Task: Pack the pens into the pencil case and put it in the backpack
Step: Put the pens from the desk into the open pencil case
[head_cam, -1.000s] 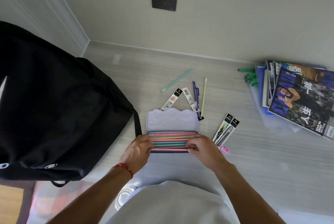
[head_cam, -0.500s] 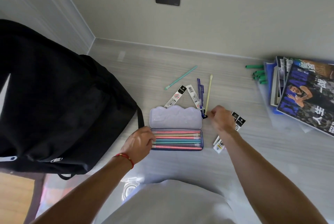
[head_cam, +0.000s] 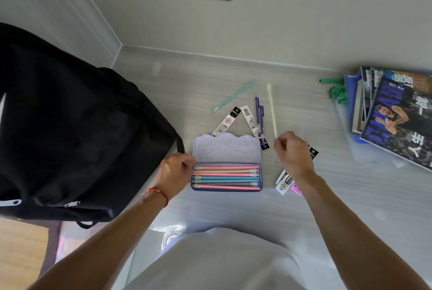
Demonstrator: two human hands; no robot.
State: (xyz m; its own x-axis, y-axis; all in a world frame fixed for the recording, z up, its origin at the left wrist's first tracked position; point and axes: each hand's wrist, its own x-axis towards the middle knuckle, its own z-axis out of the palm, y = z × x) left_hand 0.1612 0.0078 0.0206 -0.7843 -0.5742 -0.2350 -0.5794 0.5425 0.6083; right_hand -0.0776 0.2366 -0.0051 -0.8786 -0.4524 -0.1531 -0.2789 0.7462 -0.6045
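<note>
On the worktop point(head_cam: 304, 207), the open pencil case point(head_cam: 226, 163) is gripped at its end by the left hand point(head_cam: 175, 171); beside it, a yellow pen point(head_cam: 271, 109) is pinched by the right hand point(head_cam: 293, 152).

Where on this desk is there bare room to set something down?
Bare desk runs right of the right hand, below the magazines. Another patch lies between the backpack and the teal pen. Behind the pencil case, loose pens and refill packs crowd it.
</note>
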